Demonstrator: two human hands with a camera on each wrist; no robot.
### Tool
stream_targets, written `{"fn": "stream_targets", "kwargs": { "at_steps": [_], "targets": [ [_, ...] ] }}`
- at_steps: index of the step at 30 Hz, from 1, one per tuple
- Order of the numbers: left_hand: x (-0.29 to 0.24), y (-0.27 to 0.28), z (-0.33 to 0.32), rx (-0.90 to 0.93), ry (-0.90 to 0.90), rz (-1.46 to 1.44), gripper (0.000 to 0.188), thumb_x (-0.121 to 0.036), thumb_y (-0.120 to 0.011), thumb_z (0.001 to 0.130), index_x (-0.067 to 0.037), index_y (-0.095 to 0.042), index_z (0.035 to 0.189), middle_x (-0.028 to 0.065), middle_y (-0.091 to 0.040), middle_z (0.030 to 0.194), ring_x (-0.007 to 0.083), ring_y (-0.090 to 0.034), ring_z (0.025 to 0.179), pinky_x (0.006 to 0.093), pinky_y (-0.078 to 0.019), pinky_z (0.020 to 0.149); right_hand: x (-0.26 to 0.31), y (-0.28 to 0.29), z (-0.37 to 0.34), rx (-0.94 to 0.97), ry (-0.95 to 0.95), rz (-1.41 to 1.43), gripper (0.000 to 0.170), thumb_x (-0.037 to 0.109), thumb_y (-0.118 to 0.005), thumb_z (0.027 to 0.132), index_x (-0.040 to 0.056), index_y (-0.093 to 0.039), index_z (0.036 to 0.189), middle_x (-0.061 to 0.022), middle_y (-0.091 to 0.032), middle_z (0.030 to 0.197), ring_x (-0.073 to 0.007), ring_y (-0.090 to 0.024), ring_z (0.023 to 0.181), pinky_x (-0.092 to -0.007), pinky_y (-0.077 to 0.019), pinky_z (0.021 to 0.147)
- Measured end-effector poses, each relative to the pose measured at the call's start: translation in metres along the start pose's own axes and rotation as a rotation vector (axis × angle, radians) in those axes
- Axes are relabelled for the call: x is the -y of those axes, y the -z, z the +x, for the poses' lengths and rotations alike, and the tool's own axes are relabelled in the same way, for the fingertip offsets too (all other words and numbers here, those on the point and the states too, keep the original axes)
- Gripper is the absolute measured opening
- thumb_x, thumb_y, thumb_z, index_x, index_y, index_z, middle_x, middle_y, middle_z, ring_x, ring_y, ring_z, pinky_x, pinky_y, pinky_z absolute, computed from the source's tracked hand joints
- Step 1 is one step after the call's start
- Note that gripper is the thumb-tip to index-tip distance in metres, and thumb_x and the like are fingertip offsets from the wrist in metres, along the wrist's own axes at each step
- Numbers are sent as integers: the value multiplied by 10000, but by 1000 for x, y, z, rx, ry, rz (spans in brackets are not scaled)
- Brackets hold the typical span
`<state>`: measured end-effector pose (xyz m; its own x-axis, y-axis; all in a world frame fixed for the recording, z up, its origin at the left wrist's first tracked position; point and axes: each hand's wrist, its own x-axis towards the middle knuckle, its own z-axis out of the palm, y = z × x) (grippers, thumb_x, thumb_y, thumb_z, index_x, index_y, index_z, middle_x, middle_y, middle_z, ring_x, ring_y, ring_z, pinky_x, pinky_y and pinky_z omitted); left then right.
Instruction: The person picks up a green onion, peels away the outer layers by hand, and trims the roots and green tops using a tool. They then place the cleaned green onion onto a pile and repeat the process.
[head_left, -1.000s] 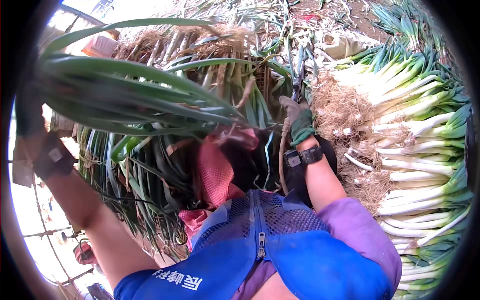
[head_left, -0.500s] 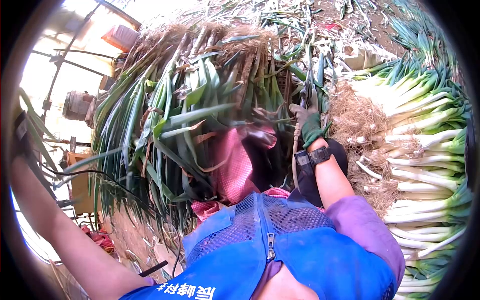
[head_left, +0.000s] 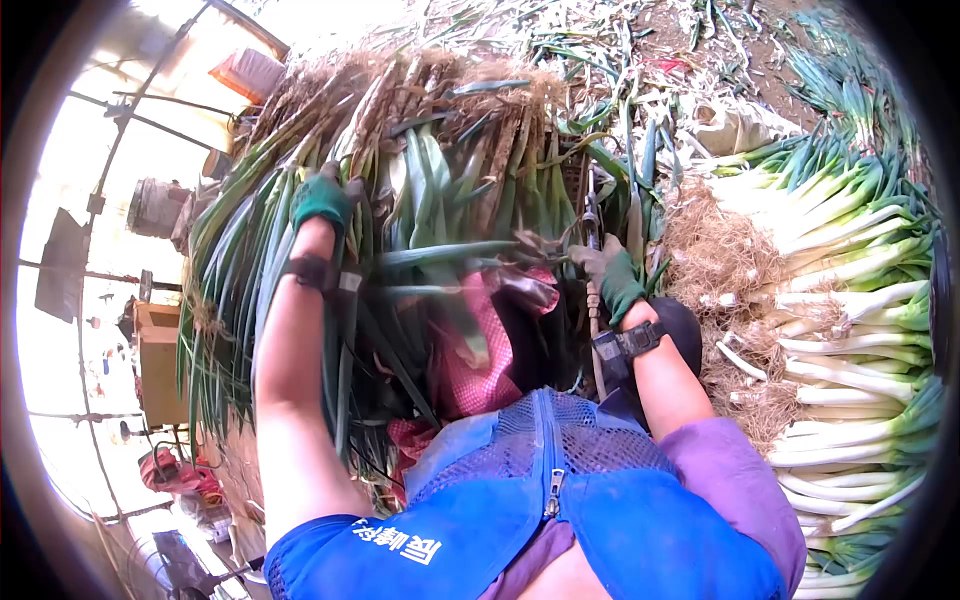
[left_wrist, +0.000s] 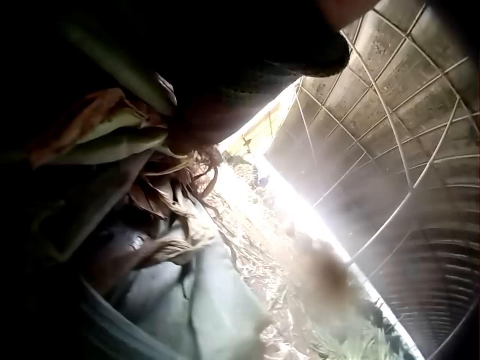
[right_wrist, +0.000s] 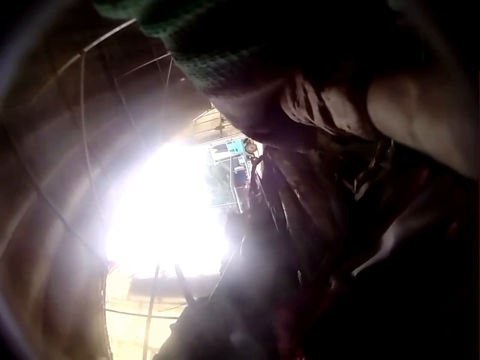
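Observation:
In the head view my left hand (head_left: 325, 200), in a green glove, reaches into the pile of untrimmed green onions (head_left: 240, 230), fingers among the stalks below the roots. The left wrist view shows its dark glove close against dry, crumpled leaves (left_wrist: 180, 217); I cannot tell whether the fingers close round a stalk. My right hand (head_left: 615, 275), gloved in green and grey, grips an air gun (head_left: 591, 205) with a thin metal nozzle pointing away from me. Its hose (head_left: 597, 345) runs back toward my body. The right wrist view is mostly dark around the glove (right_wrist: 217, 52).
Cleaned green onions (head_left: 850, 345) lie stacked at the right, white stems outward from their roots (head_left: 725, 250). A pink checked cloth (head_left: 470, 350) covers my lap. Leaf scraps (head_left: 640, 60) litter the far ground. A cardboard box (head_left: 160, 365) stands at the left beside wire mesh.
My left hand carried a bunch of green onions to the far left, out of clear view, then came back to the pile without that bunch. My right hand keeps its grip on the air gun.

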<state>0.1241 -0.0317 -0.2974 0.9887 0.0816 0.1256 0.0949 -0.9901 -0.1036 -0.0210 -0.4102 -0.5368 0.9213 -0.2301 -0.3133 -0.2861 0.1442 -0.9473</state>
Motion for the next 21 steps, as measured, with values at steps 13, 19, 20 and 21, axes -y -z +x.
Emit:
{"fn": "stream_targets", "kwargs": {
  "at_steps": [13,19,20,21],
  "targets": [
    [-26,29,4,223,-88,221,613,-413,-720,767,-14,-616,1220,266,-658,1189,402,-637,1107,452,-498,958,-14,-19,7,164,26,42,377,199,-708,862,-74,-556,1073,-159,-700,1004,-234,-681,909,-362,-547,798],
    [-28,26,-1,290,-37,-23,627,-397,-744,712,-18,-661,1205,260,-662,1200,379,-642,1119,421,-496,973,24,-53,-30,379,-28,593,486,215,-697,872,-58,-469,1203,-193,-668,1102,-290,-656,1055,-423,-544,928],
    [-34,27,-8,271,10,-59,632,-399,-743,699,-21,-665,1200,251,-665,1198,376,-642,1119,425,-498,971,33,-51,-40,330,22,348,490,214,-713,856,-52,-493,1204,-171,-670,1087,-250,-660,1024,-383,-542,906],
    [-34,21,-10,230,-8,-14,639,-416,-726,722,-31,-652,1226,255,-660,1200,371,-637,1130,431,-490,982,43,-50,-51,278,57,116,495,213,-728,841,-46,-516,1204,-149,-672,1072,-210,-663,992,-344,-541,885]
  ]
}}
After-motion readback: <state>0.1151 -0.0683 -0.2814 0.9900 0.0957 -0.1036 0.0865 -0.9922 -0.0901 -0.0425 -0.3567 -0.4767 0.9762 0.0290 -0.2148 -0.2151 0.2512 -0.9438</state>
